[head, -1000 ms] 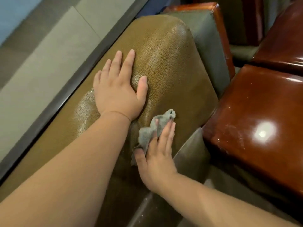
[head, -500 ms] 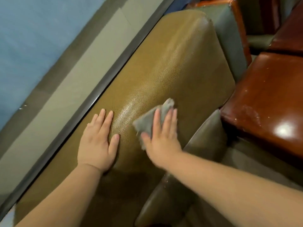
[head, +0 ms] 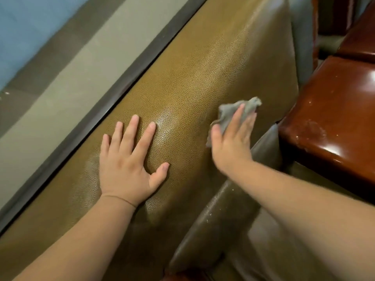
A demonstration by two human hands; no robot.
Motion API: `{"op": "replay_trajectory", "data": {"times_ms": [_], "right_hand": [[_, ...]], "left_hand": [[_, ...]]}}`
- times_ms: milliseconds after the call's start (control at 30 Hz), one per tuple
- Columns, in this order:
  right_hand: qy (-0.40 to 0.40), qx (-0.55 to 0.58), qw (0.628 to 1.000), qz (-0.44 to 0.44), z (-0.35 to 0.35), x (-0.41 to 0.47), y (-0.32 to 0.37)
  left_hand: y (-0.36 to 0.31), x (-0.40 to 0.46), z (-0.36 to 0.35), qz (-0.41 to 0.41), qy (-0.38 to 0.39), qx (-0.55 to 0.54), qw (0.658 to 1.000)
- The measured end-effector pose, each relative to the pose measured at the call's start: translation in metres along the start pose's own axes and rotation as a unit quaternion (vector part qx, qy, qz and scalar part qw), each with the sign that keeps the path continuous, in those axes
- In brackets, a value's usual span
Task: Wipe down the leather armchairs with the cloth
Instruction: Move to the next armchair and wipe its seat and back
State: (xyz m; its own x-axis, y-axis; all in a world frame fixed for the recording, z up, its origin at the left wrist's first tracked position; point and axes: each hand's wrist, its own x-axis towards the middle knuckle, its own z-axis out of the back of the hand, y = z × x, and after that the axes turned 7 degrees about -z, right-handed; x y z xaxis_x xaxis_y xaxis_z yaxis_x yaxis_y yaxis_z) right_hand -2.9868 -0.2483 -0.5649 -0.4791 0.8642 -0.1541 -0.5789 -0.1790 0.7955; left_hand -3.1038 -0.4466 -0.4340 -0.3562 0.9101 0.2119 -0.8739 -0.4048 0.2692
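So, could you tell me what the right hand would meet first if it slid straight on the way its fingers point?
Probably only more olive leather backrest, then its far edge; depth is unclear.

I find no readable text, label, brand, number or sign on the armchair [head: 203, 82], cloth [head: 235, 114] or wall [head: 60, 63].

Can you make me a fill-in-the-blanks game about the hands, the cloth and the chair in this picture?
1. The small crumpled cloth under the right hand is ____ in colour.
2. The left hand lies flat with its fingers spread on the olive-brown leather armchair back and holds ____.
3. The cloth is pressed against the leather by the ____ hand.
4. The glossy wooden armrest to the right of the cloth is reddish-____.

Missing words: grey; nothing; right; brown
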Motion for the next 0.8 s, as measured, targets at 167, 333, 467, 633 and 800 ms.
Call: {"op": "replay_trajectory", "data": {"times_ms": [167, 333, 467, 633, 800], "right_hand": [[0.051, 0.065, 0.987, -0.139, -0.001, 0.007, -0.016], [0.175, -0.039, 0.983, -0.047, -0.021, -0.070, -0.034], [0.006, 0.040, 0.994, -0.101, 0.010, 0.042, -0.042], [0.030, 0.081, 0.987, -0.137, -0.024, -0.005, -0.050], [0.149, -0.008, 0.988, -0.027, -0.071, -0.111, -0.056]], "left_hand": [[0.000, 0.001, -0.006, 0.002, -0.019, 0.017, 1.000], [-0.001, 0.000, -0.007, 0.011, -0.024, 0.021, 0.999], [-0.001, 0.001, -0.009, 0.011, -0.027, 0.022, 0.999], [-0.001, -0.001, -0.011, 0.005, -0.036, 0.030, 0.999], [-0.001, -0.001, -0.012, -0.009, -0.030, 0.036, 0.999]]}}
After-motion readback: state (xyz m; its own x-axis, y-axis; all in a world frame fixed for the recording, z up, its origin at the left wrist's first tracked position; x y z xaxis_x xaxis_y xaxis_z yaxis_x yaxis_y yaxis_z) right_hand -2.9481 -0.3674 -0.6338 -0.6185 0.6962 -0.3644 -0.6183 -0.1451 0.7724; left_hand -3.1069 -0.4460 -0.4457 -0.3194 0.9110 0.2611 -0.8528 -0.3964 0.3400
